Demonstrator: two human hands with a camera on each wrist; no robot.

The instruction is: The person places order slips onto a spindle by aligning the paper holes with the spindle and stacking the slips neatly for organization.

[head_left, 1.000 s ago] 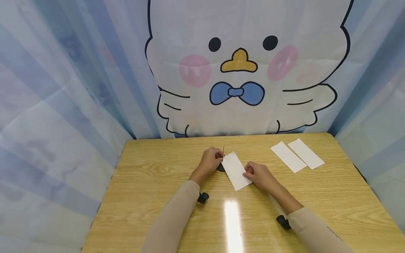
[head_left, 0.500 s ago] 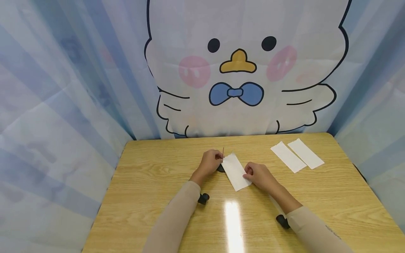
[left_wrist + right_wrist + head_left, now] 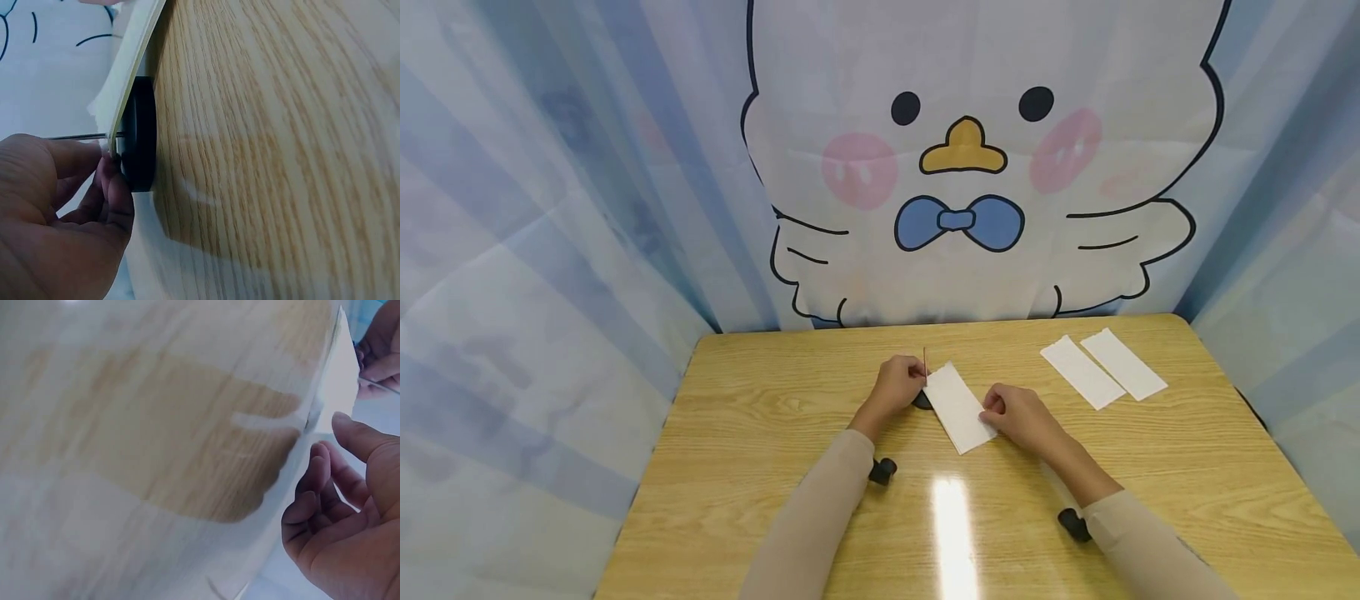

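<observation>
A bill spike stands near the table's back, with a black round base (image 3: 144, 137) and a thin upright rod (image 3: 925, 363). Several layers of white paper slips (image 3: 958, 408) sit over it at a slant, the rod rising past their upper left corner. My left hand (image 3: 896, 387) pinches that corner between thumb and fingers, right beside the rod and close over the base. At the slips' lower right edge is my right hand (image 3: 1018, 417), its thumb tip (image 3: 342, 422) at the paper's edge. Its other fingers (image 3: 306, 512) are loosely bent, with a gap to the thumb.
Two more white paper slips (image 3: 1082, 372) lie side by side at the table's back right. The wooden table (image 3: 760, 467) reaches back to a curtain (image 3: 955, 283) printed with a cartoon bird. A glare stripe shows on the tabletop in front of the hands.
My right hand has eased slightly away from the slips' edge. The rod's visible part has shifted a little left. My left hand keeps its pinch at the corner.
</observation>
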